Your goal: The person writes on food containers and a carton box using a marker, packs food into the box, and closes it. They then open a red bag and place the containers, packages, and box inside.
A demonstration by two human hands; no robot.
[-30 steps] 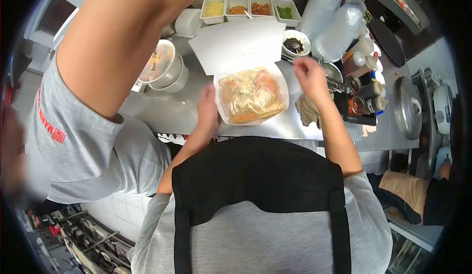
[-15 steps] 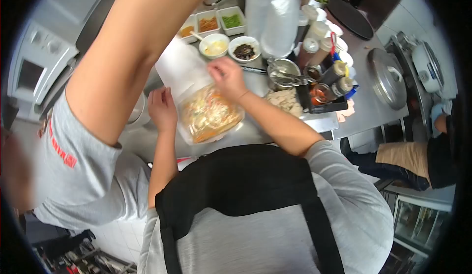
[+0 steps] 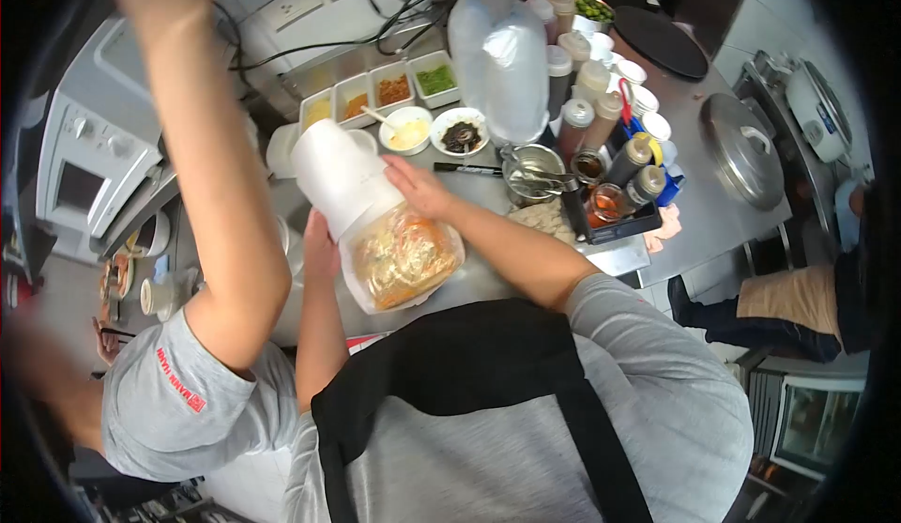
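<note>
In front of me on the steel counter is a white paper takeaway box filled with shredded food in pale and orange colours. Its white lid stands raised on the far side, bent over at the top. My left hand grips the left side of the box where lid and base meet. My right hand holds the lid's right lower edge, fingers on the outside and partly hidden.
Bowls and square topping tubs line the back. Plastic bags, sauce bottles, a metal pot and a black tray stand right. At my left, a co-worker's raised arm crosses the view.
Both hands have come onto the box, and its lid has been raised from lying back. The co-worker's arm has shifted left and farther up.
</note>
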